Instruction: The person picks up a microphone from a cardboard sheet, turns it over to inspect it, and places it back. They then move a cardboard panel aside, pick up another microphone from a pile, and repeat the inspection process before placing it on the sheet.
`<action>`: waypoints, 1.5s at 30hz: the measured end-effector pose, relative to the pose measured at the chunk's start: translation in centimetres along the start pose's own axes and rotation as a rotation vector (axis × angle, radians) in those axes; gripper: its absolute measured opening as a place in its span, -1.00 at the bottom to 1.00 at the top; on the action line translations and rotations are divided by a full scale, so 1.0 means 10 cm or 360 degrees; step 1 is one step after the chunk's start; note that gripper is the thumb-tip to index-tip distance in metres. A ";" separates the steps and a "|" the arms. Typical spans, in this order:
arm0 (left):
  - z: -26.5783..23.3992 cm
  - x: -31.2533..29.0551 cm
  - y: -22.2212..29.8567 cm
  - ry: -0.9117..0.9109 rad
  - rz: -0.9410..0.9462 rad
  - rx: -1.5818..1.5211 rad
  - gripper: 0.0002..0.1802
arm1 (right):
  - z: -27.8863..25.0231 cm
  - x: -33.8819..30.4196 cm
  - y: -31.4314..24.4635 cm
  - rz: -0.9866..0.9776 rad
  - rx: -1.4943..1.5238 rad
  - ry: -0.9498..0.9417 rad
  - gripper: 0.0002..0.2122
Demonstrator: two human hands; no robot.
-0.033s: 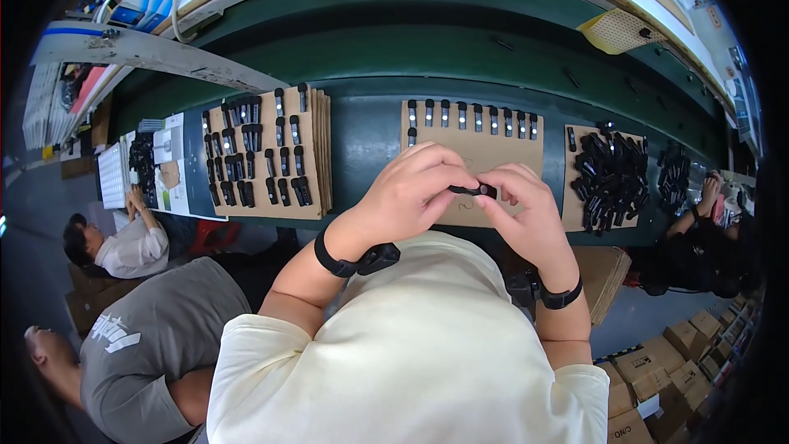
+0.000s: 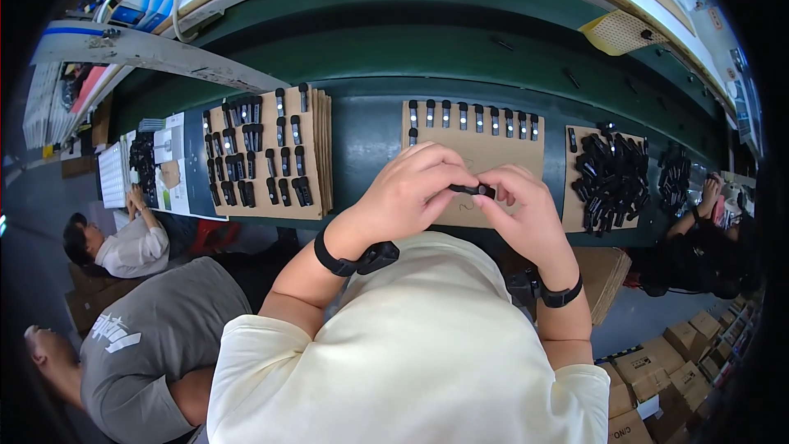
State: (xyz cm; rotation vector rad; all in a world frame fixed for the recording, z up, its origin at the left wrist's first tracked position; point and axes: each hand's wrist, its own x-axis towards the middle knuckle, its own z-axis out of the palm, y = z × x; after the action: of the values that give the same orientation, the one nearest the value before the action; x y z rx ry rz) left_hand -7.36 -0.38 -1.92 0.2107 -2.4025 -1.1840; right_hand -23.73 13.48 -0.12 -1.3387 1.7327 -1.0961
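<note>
My left hand [image 2: 411,189] and my right hand [image 2: 526,207] meet over a cardboard sheet [image 2: 518,160], fingertips pinching a small black microphone [image 2: 465,190] between them. Its ends are partly hidden by my fingers. Along the sheet's far edge stand several similar microphones [image 2: 478,119] in a row, with dark foam tips and grey bodies; some show a bright white dot. One more lies below the row's left end, just beyond my left hand. To the right of my right hand, a heap of black microphones [image 2: 612,177] covers another piece of cardboard [image 2: 574,212].
On the left, a cardboard stack [image 2: 267,127] carries several rows of microphones. A yellow perforated sheet [image 2: 618,31] hangs near the shelf at the back right. Co-workers sit on both sides; one in a grey shirt [image 2: 156,353] is close on my left. Cardboard boxes [image 2: 649,362] stand lower right.
</note>
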 end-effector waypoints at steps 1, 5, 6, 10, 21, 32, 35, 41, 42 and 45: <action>-0.01 -0.02 -0.05 0.0003 -0.0004 0.0004 -0.69 | 0.04 0.03 0.05 0.0215 0.0064 -0.0063 -0.77; -0.01 -0.18 -0.38 0.0279 -0.0233 0.0133 -0.75 | 0.41 0.23 0.73 0.0340 0.0009 -0.0009 -0.84; -0.01 -0.26 -0.50 0.0364 -0.0431 0.0106 -0.78 | 0.52 0.29 0.93 0.0340 0.0010 -0.0007 -0.84; 0.04 -0.58 -0.95 0.0456 -0.0882 0.0005 -0.85 | 0.99 0.51 1.62 0.0741 -0.0213 -0.0134 -0.80; -0.04 -0.83 -1.51 0.0523 -0.1216 -0.0028 -0.89 | 1.64 0.96 2.01 0.1012 -0.0541 0.0012 -0.73; -0.04 0.06 -2.14 0.0449 -0.0945 0.0007 -0.89 | 1.46 0.88 1.93 0.0848 -0.0489 0.0207 -0.77; -0.08 0.46 -2.50 0.0326 -0.0903 0.0083 -0.84 | 1.03 0.89 1.91 0.0862 -0.0410 0.0302 -0.79; -0.04 1.21 -3.10 0.0137 -0.0697 0.0512 -0.80 | -0.25 1.18 2.18 0.0946 -0.0623 0.0585 -0.77; -0.04 1.27 -3.21 0.0123 -0.0510 0.0760 -0.76 | -0.44 1.26 2.28 0.0951 -0.0721 0.0624 -0.78; -0.11 1.35 -3.32 0.0105 -0.0342 0.0918 -0.73 | -0.87 1.47 2.68 0.0849 -0.0720 0.0502 -0.69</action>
State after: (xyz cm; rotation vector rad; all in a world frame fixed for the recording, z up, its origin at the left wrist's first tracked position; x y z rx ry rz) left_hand -20.85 -26.18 -22.90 0.6882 -2.6514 -0.5182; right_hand -45.62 4.19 -21.18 -0.8734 2.4937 -0.6516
